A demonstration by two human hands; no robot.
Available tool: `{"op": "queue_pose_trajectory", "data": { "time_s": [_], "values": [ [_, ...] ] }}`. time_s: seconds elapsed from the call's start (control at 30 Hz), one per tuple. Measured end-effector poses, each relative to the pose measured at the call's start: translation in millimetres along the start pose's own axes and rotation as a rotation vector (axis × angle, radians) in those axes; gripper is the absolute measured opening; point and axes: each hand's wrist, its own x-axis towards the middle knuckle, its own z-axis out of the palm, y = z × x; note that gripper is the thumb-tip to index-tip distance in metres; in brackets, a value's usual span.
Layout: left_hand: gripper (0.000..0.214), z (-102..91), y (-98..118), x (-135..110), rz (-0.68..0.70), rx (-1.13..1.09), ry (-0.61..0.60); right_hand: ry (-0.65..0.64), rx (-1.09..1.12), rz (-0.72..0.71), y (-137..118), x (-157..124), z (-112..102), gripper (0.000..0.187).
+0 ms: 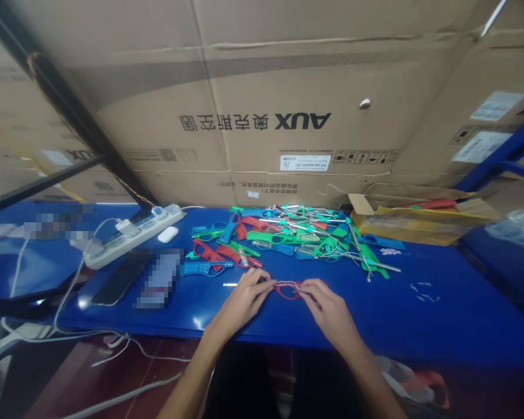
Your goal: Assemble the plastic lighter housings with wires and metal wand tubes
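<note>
Bare arms (360, 355) are being held over the blue table (410, 317). Near a lighter-part pile (273, 237), one red lighter handle (288, 297) is being held between left hand (248, 290) and right hand (325, 298). Thin wire (287, 283) is being pinched by both; it could be getting snapped by hard tugging.

One left hand (248, 294) and one right hand (327, 302), their fingers (265, 284) at one red handle piece (289, 295). Left of the fingers: two phones (121, 278), one white case (168, 234), one power strip (144, 233). Beyond them: one pile of coloured handle pieces (271, 238), too tangled to count. To their right: about five slivers (427, 297) and, farther off, one open box (419, 231). One counter (375, 314) beneath.
</note>
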Motion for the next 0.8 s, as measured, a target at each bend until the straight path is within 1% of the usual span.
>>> {"op": "queue_pose_trajectory", "data": {
  "time_s": [0.13, 0.27, 0.4, 0.5, 0.57, 0.7, 0.73, 0.8],
  "values": [
    [0.027, 1.3, -2.6, -1.3, -0.044, -0.051, -0.018, 0.023, 0.109, 0.026, 3.9, -0.2, 3.5, 0.019],
    [0.019, 2.2, -3.0, -2.2, -0.064, -0.124, -0.015, 0.010, 0.102, 0.042, 4.5, -0.9, 6.3, 0.019],
    [0.016, 3.0, -3.0, -1.9, -0.045, -0.043, 0.000, 0.019, 0.090, 0.037, 1.7, -0.4, 6.9, 0.020],
    [0.013, 3.0, -0.9, -1.2, -0.041, 0.036, 0.037, -0.020, 0.089, 0.037, -0.3, -1.1, 4.5, 0.023],
    [0.013, 2.7, 1.8, -1.1, -0.029, 0.090, 0.057, -0.061, 0.029, 0.027, -0.5, -4.2, 1.5, 0.026],
    [0.014, 2.1, 6.7, -2.4, 0.003, 0.183, 0.058, -0.161, -0.183, 0.004, 2.6, -16.7, -3.6, 0.038],
    [0.015, 2.2, 7.1, -2.8, 0.007, 0.199, 0.056, -0.169, -0.211, -0.010, 3.9, -19.9, -3.8, 0.040],
    [0.015, 2.6, 7.0, -3.7, 0.011, 0.223, 0.050, -0.143, -0.233, -0.051, 6.5, -24.5, -3.2, 0.041]
  ]
}}
